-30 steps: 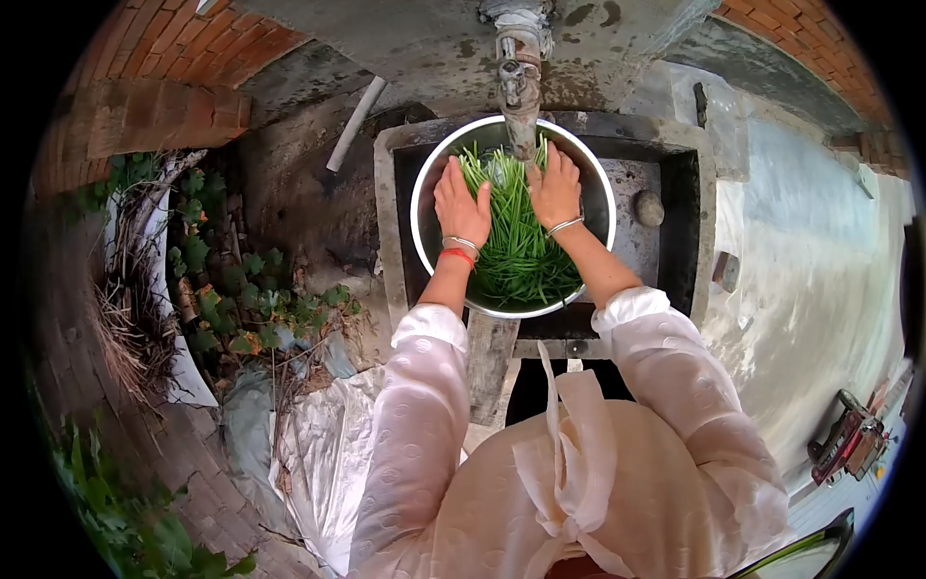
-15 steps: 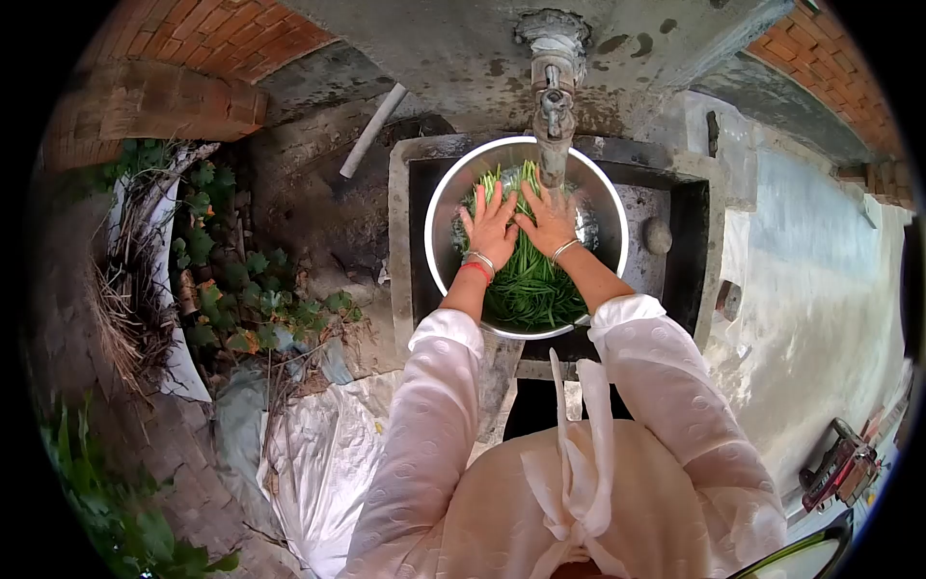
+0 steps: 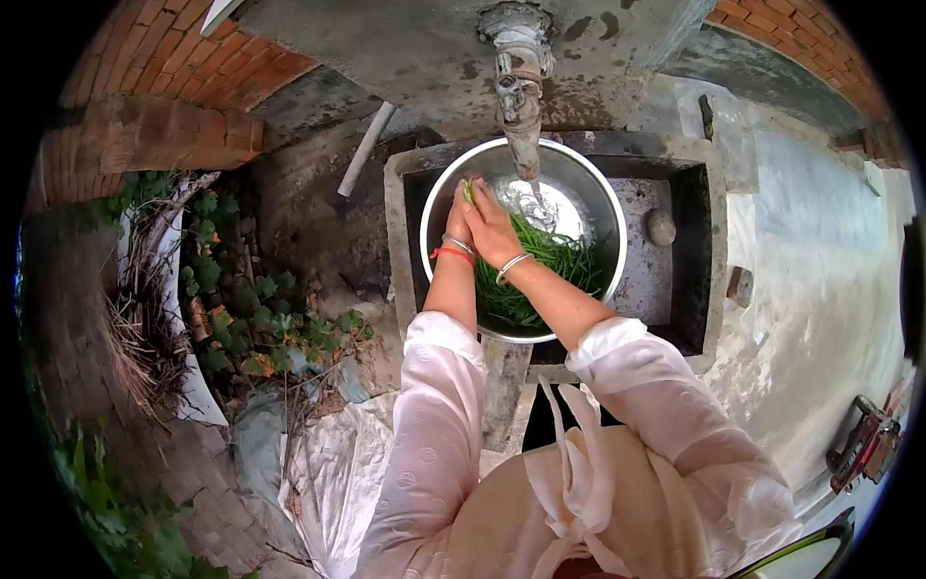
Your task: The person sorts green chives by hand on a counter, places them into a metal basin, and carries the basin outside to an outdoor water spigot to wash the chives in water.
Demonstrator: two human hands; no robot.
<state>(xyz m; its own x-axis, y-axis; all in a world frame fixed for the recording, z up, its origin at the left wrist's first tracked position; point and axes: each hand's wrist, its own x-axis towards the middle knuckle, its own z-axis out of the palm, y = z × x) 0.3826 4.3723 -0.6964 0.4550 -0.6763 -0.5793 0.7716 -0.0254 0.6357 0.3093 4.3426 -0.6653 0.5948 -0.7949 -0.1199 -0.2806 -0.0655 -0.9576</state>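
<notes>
A round metal basin (image 3: 620,246) holds long, thin green leaves that look like chives (image 3: 555,270). At the basin's left side, my left hand (image 3: 457,214) and my right hand (image 3: 493,230) press together, palms facing. Pale green stem ends (image 3: 470,189) poke out between the fingers, so both hands are closed around a bunch of the chives. Most of that bunch is hidden by the hands and wrists. Shiny wet metal shows at the basin's bottom, below the tap (image 3: 522,121).
The basin sits in a concrete sink (image 3: 716,246), with a rounded stone (image 3: 660,227) on its right. A grey pipe (image 3: 367,150) leans to the left, above leafy plants (image 3: 231,328). A white sheet (image 3: 338,482) lies at lower left, and a red machine (image 3: 865,444) stands at far right.
My hands, spread flat on the chives before, have moved left and come together around a bunch. The chives' stems no longer lie across the basin's far part, where bare metal now shows.
</notes>
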